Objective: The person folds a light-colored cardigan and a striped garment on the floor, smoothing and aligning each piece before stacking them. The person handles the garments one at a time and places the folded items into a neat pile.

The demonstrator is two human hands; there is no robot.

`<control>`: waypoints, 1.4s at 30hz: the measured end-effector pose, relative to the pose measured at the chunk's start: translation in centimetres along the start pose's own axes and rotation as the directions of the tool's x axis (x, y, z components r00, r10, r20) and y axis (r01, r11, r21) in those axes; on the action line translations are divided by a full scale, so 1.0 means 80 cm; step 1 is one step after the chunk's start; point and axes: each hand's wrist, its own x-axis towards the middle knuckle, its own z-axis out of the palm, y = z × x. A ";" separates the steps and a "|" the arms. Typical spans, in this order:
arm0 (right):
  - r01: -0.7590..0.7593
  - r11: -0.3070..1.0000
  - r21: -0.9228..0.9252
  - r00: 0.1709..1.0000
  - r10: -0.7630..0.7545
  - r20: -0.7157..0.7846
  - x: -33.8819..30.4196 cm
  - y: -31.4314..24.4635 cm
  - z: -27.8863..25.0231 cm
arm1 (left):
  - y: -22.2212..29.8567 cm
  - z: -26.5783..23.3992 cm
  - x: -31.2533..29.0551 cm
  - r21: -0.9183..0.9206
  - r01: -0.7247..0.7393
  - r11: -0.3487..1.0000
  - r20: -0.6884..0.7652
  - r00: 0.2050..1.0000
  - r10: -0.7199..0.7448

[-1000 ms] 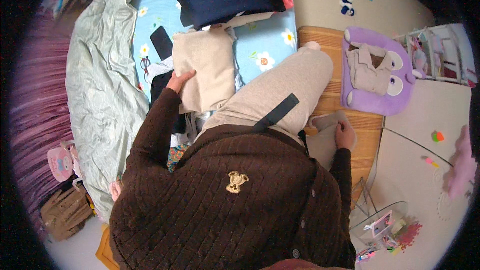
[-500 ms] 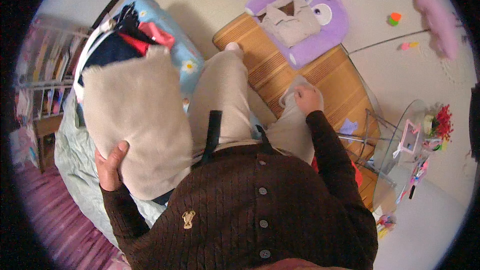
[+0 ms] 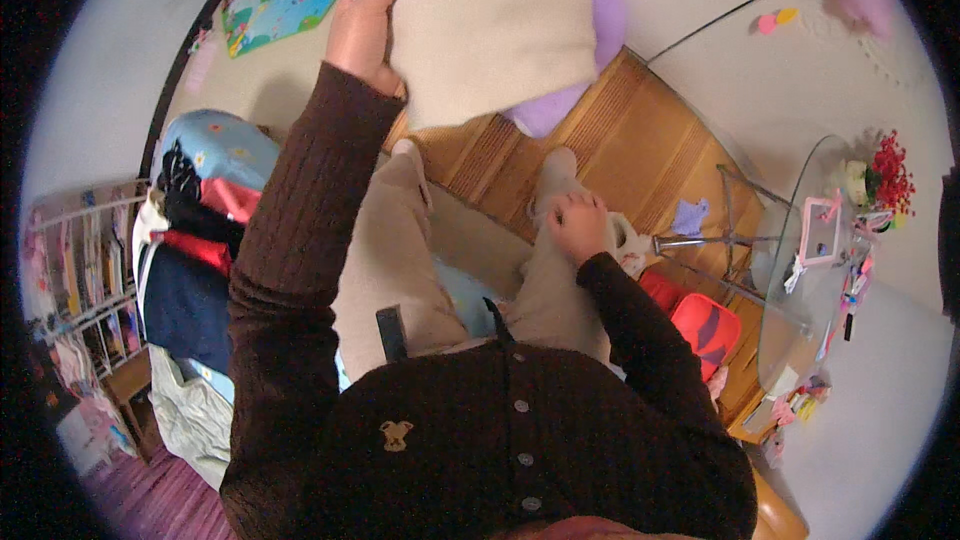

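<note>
Head view: folded beige cloth raised in front.
Left hand [image 3: 368, 25] grips the beige cloth [image 3: 495, 20] by its edge; right hand [image 3: 578, 228] rests curled, empty, on the knee [image 3: 555, 275].

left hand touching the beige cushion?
Touching. The head view shows the left hand gripping the beige cushion at its left edge, with the thumb lying across its face.

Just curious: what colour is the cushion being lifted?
Plain beige cushion, in the left hand; head view.

Beige folded cloth [image 3: 490, 25], held aloft
</note>
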 end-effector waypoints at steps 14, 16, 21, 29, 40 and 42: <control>-0.062 0.990 0.124 0.998 0.058 0.034 0.012 -0.003 -0.008 | -0.307 -0.094 0.063 0.435 0.553 0.711 0.130 0.743 -0.657; -0.039 0.994 0.100 0.999 0.039 -0.003 0.014 -0.009 -0.008 | -0.300 -0.096 -0.008 0.084 0.711 0.698 0.185 0.677 -0.712; -0.015 0.997 0.082 0.999 0.011 0.045 0.010 -0.022 -0.002 | -0.230 -0.128 -0.082 0.080 0.697 0.713 0.180 0.693 -0.698; 0.013 0.999 0.033 0.999 -0.014 0.031 0.009 -0.023 0.002 | -0.279 -0.189 -0.040 -0.243 0.578 0.779 -0.221 0.749 -0.624; 0.015 0.996 0.084 0.920 -0.047 0.389 0.037 0.028 -0.028 | -0.443 -0.259 0.149 -0.052 0.568 0.822 -0.383 0.748 -0.542; 0.035 0.989 0.146 0.939 -0.082 0.333 0.041 0.029 -0.028 | -0.467 -0.253 0.183 0.027 0.521 0.853 -0.434 0.775 -0.460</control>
